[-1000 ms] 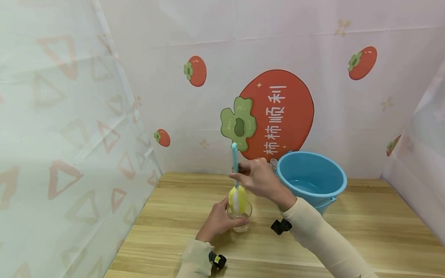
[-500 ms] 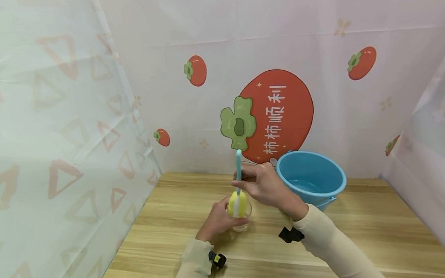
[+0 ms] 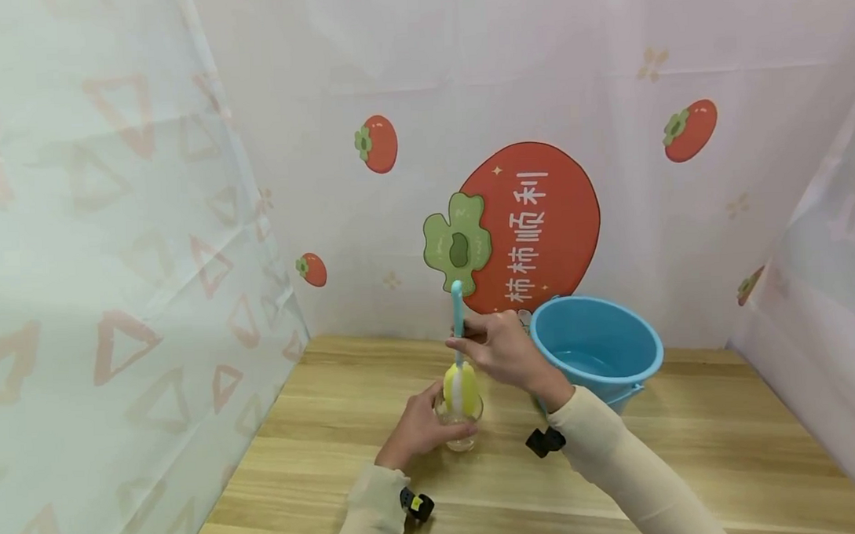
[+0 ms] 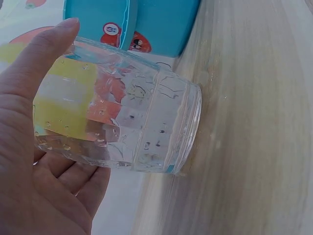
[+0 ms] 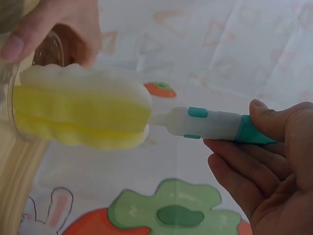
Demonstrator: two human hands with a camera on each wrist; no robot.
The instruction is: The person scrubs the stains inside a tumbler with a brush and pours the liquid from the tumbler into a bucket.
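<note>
A clear glass cup (image 4: 146, 117) with water drops on its wall stands on the wooden table. My left hand (image 3: 426, 426) grips it round the side, thumb on one face and fingers on the other. The sponge bottle brush (image 5: 83, 110) has a yellow and white foam head, whose lower part is inside the cup's mouth while the upper part sticks out. My right hand (image 3: 504, 347) pinches the brush's blue and white handle (image 5: 215, 125) between thumb and fingers, above the cup. The brush stands nearly upright.
A light blue bucket (image 3: 638, 346) with a handle stands on the table (image 3: 321, 459), right of and behind the cup. A white curtain (image 3: 369, 214) printed with persimmons hangs behind the table. Wet spots lie beside the cup's base.
The brush went down deeper into the cup between one second and half a second ago, then rose again slightly with my right hand. My left hand keeps its hold on the cup.
</note>
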